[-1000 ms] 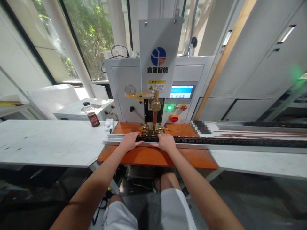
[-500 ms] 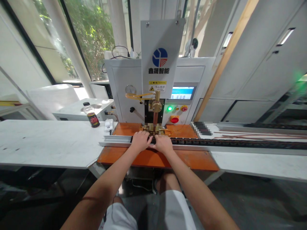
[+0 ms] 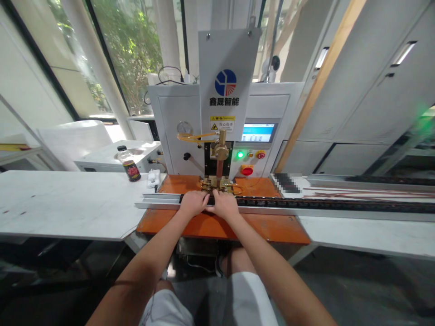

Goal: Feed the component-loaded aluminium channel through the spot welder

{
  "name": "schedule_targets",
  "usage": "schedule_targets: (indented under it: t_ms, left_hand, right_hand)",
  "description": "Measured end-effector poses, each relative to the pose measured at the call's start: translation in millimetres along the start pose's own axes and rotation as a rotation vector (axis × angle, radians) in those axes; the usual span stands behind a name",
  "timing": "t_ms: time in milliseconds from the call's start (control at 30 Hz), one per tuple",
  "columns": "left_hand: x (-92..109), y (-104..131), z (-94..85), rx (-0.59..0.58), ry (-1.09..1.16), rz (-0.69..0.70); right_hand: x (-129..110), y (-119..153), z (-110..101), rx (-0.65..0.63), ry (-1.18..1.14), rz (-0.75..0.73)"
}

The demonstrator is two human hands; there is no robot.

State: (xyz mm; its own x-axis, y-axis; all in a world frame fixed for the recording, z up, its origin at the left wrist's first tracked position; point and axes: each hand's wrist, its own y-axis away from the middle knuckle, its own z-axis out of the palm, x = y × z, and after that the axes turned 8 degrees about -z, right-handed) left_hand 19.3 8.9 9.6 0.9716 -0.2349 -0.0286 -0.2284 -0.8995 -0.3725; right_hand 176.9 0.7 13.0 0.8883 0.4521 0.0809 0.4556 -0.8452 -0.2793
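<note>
L hand (image 3: 193,203) & R hand (image 3: 224,203) are both gripping the metal rail (image 3: 158,205), side by side, thumbs sitting close tog.; can't tell exact fingertip hold. Rail's lying across the orange board (image 3: 265,226), w/ a black strip (image 3: 272,202) sitting inside. Machine's (image 3: 176,113) copper rod (image 3: 219,170) is pointing down just behind the hands, approx. btwn them.

I watch through a single head-worn camera, set above and behind the left hand (image 3: 194,203) and right hand (image 3: 224,204), facing forward and down along both forearms (image 3: 146,271). It sits far enough back to give me the white shorts (image 3: 245,296) below the hands and the machine (image 3: 220,111) beyond them, the hands themselves small, near mid-view.
</note>
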Motion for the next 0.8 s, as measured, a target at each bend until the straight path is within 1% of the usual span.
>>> schedule_targets:
  t_ms: [100, 200, 300, 467, 567, 667, 800]
  left_hand:
    - [-2, 0, 2.2, 0.016, -0.001, -0.005]
    - [-4, 1, 4.2, 0.025, 0.003, -0.002]
    - [-10, 2, 4.8, 0.029, 0.007, 0.000]
    - [-27, 6, 3.1, 0.012, -0.001, -0.030]
    - [-40, 9, 1.1, 0.008, -0.010, -0.038]
    - [-50, 11, -0.9, 0.004, -0.005, -0.044]
    - [-57, 13, -2.7, -0.009, -0.013, -0.059]
  right_hand:
    - [4, 3, -5, -0.012, -0.014, -0.052]
    - [15, 9, -10, 0.019, -0.019, -0.102]
    - [31, 17, -15, 0.023, 0.014, -0.089]
    - [64, 31, -21, -0.077, 0.055, -0.027]
    - [80, 36, -23, -0.139, 0.067, 0.006]
    - [87, 38, -24, -0.197, 0.059, 0.051]
    - [84, 39, -21, -0.182, 0.059, 0.054]
